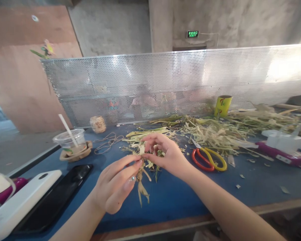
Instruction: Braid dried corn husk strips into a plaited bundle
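My left hand (120, 182) and my right hand (167, 154) meet over the blue table. Between their fingertips they pinch a pale strip of dried plant leaf (142, 149). Below my fingers hang more dry, curled leaf pieces (142, 192). Both hands are closed at the fingertips, and the right fingers partly hide the strip. Behind them lies a loose heap of pale green and straw-coloured strips (150, 132). To the right of my right hand rest scissors (208, 159) with one red and one yellow handle.
A larger pile of dried leaves (213, 134) spreads rightward past a yellow can (223, 106). At left are a plastic cup with a straw (71, 137), a coil of string (109, 142), a black phone (57, 197) and a white power bank (27, 201). A perforated metal screen (97, 77) closes the back.
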The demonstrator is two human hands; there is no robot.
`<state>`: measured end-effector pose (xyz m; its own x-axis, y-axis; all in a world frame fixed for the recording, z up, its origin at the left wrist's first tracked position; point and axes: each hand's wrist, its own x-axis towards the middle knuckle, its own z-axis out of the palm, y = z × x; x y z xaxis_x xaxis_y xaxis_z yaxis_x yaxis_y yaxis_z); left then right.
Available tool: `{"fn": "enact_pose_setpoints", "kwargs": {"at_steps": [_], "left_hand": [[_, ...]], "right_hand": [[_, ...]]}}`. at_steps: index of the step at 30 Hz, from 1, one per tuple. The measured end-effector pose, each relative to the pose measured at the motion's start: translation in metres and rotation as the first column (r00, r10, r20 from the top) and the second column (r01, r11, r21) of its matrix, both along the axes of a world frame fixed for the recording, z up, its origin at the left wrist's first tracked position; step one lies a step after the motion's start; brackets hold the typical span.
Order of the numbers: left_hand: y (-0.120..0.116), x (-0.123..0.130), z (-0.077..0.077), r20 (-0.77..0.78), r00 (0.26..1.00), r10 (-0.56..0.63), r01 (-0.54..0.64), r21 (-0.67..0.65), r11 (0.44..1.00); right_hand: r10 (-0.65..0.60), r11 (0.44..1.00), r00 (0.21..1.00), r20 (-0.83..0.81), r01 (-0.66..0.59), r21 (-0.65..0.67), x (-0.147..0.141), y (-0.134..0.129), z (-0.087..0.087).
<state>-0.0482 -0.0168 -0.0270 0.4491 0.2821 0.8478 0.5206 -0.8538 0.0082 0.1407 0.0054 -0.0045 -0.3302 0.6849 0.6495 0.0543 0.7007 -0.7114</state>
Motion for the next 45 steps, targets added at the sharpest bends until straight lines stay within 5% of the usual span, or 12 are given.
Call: {"fn": "enact_pose_setpoints", "kwargs": {"at_steps": [7,12,26,31,41,45], "left_hand": [[0.005,0.015,0.011,0.109,0.99,-0.089,0.069,0.181,0.981],[0.008,0.016,0.012,0.21,0.956,-0.203,0.156,0.22,0.963],[0.007,0.019,0.013,0.209,0.957,-0.203,0.175,0.143,0.974],[0.009,0.019,0.011,0.145,0.971,-0.193,0.154,0.244,0.958],[0.007,0.026,0.013,0.286,0.931,-0.225,0.171,0.201,0.964],[0.008,0.028,0.012,0.362,0.898,-0.248,0.203,0.157,0.967]], "right_hand": [[-0.06,0.966,0.998,0.016,0.054,0.252,0.0,-0.001,-0.003],[-0.22,0.783,0.975,0.036,0.154,0.603,0.001,-0.001,-0.007],[-0.37,0.69,0.922,0.111,0.193,0.698,0.003,0.001,-0.011],[-0.399,0.649,0.915,0.068,0.229,0.725,0.002,0.001,-0.015],[-0.455,0.582,0.891,-0.001,0.298,0.757,0.001,-0.005,-0.012],[-0.406,0.619,0.914,0.01,0.267,0.738,0.001,-0.005,-0.01]]}}
